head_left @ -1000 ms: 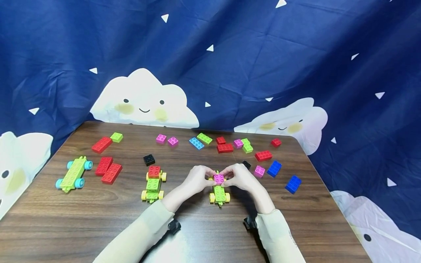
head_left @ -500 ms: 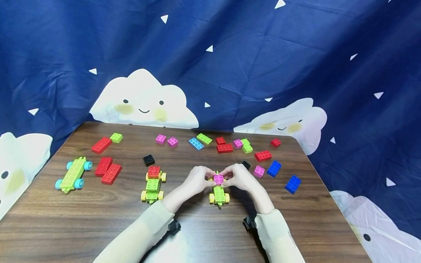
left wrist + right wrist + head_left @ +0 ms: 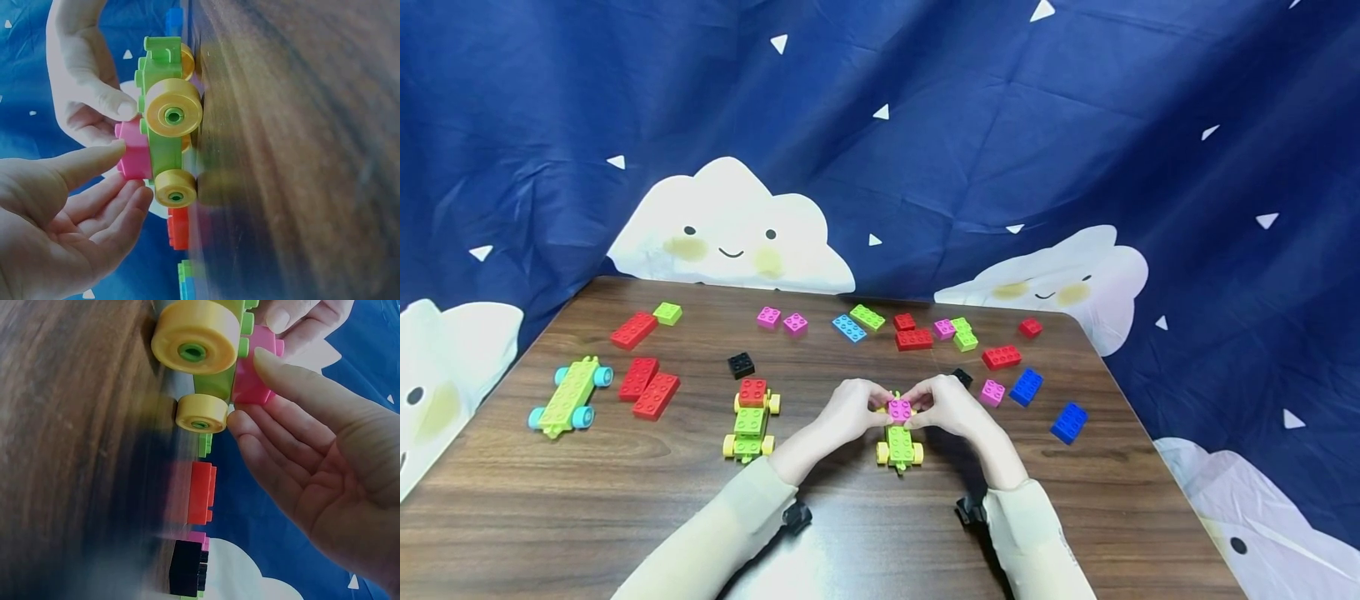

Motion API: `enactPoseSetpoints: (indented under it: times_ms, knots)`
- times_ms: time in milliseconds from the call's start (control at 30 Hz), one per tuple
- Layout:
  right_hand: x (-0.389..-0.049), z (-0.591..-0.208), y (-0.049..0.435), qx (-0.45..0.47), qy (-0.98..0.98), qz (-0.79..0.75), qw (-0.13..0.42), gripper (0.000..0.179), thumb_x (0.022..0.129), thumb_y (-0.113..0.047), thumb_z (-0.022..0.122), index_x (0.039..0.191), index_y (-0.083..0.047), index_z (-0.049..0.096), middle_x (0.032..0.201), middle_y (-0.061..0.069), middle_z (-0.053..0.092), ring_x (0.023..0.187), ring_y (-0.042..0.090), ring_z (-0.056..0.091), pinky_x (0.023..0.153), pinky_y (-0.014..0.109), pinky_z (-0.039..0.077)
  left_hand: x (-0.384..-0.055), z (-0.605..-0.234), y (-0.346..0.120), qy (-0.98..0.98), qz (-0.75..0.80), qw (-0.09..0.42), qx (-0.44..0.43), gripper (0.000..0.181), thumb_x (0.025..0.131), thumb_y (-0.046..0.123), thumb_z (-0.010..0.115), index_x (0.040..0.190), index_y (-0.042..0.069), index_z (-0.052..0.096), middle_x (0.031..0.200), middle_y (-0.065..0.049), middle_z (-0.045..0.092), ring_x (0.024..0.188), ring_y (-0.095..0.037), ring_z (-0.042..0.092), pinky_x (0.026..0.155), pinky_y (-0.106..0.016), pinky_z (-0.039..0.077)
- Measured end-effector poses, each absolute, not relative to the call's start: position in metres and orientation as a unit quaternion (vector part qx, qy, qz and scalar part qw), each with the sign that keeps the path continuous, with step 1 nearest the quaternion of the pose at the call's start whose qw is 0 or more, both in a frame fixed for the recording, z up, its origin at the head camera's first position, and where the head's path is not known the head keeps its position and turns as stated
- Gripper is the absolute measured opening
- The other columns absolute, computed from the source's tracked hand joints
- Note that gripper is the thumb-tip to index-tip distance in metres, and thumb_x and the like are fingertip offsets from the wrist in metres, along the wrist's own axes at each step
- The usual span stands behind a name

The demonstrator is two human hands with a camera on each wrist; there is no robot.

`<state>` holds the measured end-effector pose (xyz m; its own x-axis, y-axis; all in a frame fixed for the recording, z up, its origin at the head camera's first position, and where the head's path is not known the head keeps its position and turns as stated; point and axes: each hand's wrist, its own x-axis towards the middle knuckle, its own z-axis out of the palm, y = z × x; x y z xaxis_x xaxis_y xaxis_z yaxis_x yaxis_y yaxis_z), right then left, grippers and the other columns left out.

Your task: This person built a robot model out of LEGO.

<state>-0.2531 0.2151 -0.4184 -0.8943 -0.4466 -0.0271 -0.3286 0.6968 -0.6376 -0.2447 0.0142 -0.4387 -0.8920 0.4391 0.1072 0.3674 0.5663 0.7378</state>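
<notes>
A pink toy building brick point(image 3: 899, 410) sits on the far half of a lime-green wheeled base point(image 3: 900, 447) with yellow wheels. My left hand point(image 3: 852, 409) pinches the brick from the left, and my right hand point(image 3: 947, 403) from the right. In the left wrist view, the left thumb touches the pink brick point(image 3: 133, 150) near its studded top, with the other fingers at its far end. The right wrist view has the right hand point(image 3: 328, 465) with its thumb on the brick point(image 3: 251, 372). Whether the brick is fully pressed down is hard to tell.
Left of the hands stands a green car point(image 3: 749, 422) with a red brick point(image 3: 752, 392) on it. Farther left is a green base point(image 3: 571, 396) with blue wheels. Loose bricks lie around, including black point(image 3: 741, 365), red point(image 3: 913, 339) and blue point(image 3: 1069, 422) ones.
Both hands stay on the pink brick with almost no motion. The view shifts very slightly; the other bricks have not moved.
</notes>
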Motion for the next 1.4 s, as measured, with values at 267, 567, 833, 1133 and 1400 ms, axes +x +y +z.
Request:
enactPoseSetpoints:
  times_ms: [267, 567, 833, 1133, 1400]
  knots:
    - [-0.253, -0.418, 0.215, -0.222, 0.922, -0.306, 0.087, 0.031, 0.072, -0.012, 0.085, 0.099, -0.001, 0.075, 0.087, 0.007, 0.074, 0.081, 0.017, 0.067, 0.075, 0.028, 0.054, -0.245, -0.44, 0.014, 0.884, 0.406, 0.049, 0.227, 0.025, 0.081, 0.014, 0.079, 0.103, 0.004, 0.073, 0.094, -0.008, 0.075, 0.089, -0.021, 0.07, 0.08, -0.032, 0.053]
    - [-0.253, -0.416, 0.214, -0.232, 0.918, -0.309, 0.084, 0.032, 0.073, -0.012, 0.084, 0.101, 0.0, 0.073, 0.09, 0.009, 0.074, 0.083, 0.018, 0.066, 0.08, 0.039, 0.056, -0.247, -0.435, 0.012, 0.885, 0.404, 0.051, 0.225, 0.031, 0.079, 0.019, 0.081, 0.104, 0.003, 0.073, 0.095, -0.008, 0.075, 0.09, -0.021, 0.069, 0.081, -0.032, 0.054]
    - [-0.252, -0.416, 0.216, -0.235, 0.92, -0.302, 0.086, 0.033, 0.073, -0.014, 0.084, 0.102, -0.001, 0.073, 0.089, 0.007, 0.073, 0.083, 0.015, 0.066, 0.079, 0.034, 0.056, -0.252, -0.42, 0.012, 0.868, 0.44, 0.039, 0.227, 0.031, 0.081, 0.013, 0.078, 0.108, 0.0, 0.071, 0.101, -0.011, 0.074, 0.094, -0.023, 0.07, 0.086, -0.034, 0.055]
    - [-0.253, -0.417, 0.219, -0.247, 0.916, -0.304, 0.092, 0.036, 0.075, -0.015, 0.083, 0.105, 0.001, 0.071, 0.093, 0.009, 0.073, 0.086, 0.018, 0.067, 0.082, 0.035, 0.056, -0.266, -0.387, 0.015, 0.827, 0.511, -0.04, 0.231, 0.036, 0.081, 0.017, 0.079, 0.113, 0.003, 0.071, 0.108, -0.012, 0.074, 0.103, -0.024, 0.069, 0.093, -0.039, 0.053]
    - [-0.252, -0.416, 0.219, -0.248, 0.913, -0.308, 0.097, 0.039, 0.076, -0.016, 0.083, 0.108, 0.002, 0.07, 0.097, 0.011, 0.074, 0.089, 0.021, 0.068, 0.084, 0.038, 0.056, -0.292, -0.377, 0.027, 0.82, 0.532, -0.091, 0.19, 0.041, 0.081, 0.021, 0.08, 0.117, 0.005, 0.069, 0.114, -0.011, 0.072, 0.105, -0.025, 0.068, 0.093, -0.039, 0.053]
